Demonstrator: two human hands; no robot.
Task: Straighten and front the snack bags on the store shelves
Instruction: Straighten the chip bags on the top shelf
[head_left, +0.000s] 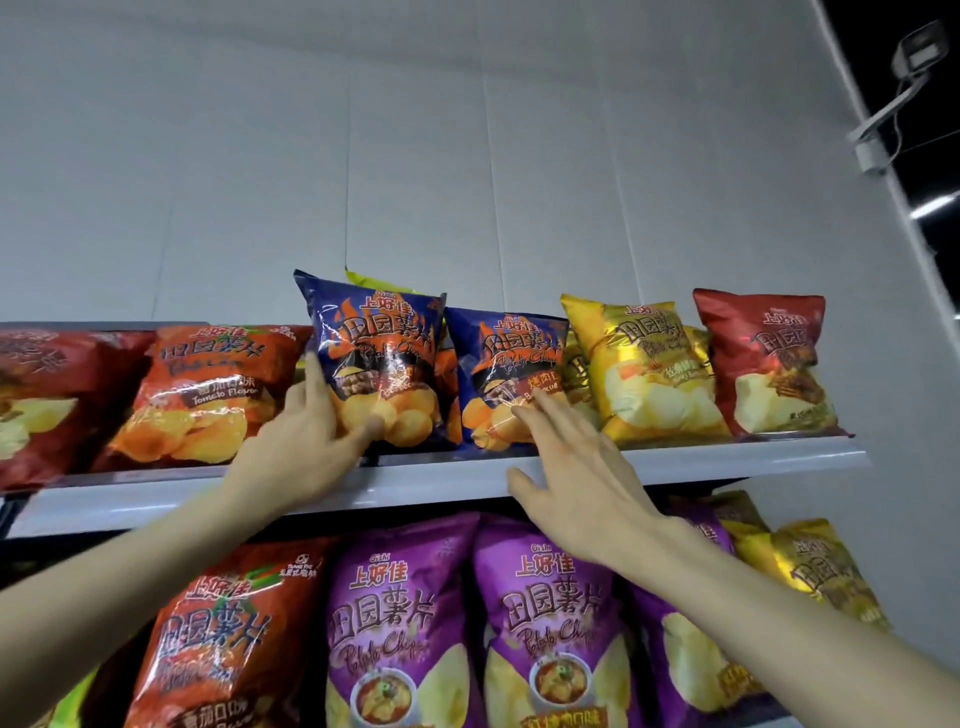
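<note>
Two blue barbecue-flavour bags stand side by side in the middle of the top shelf (441, 483), and both hands are on them as I watch from the head camera. The left blue bag (379, 353) stands taller and leans a little to the left. The left hand (306, 441) holds its lower left corner, with the thumb pressed on the front over the printed chips and the index finger stretched straight up the bag's left edge. I cannot tell how the other fingers lie, as they are hidden. The right blue bag (511, 364) sits lower and touches its neighbour. The right hand (576, 467) reaches up past the shelf lip, its fingers straight and slightly spread, with the fingertips resting on the bag's lower front and nothing gripped. To the left an orange tomato bag (208, 389) leans back beside a dark red bag (47, 395) at the frame's edge. To the right stand a yellow bag (649, 364) and a red bag (769, 358), both facing forward. A yellow corner shows behind the taller blue bag. On the shelf below, two purple bags (395, 623) face out between an orange bag (218, 639) and a gold bag (821, 571). A plain pale wall (467, 156) rises behind the shelving.
</note>
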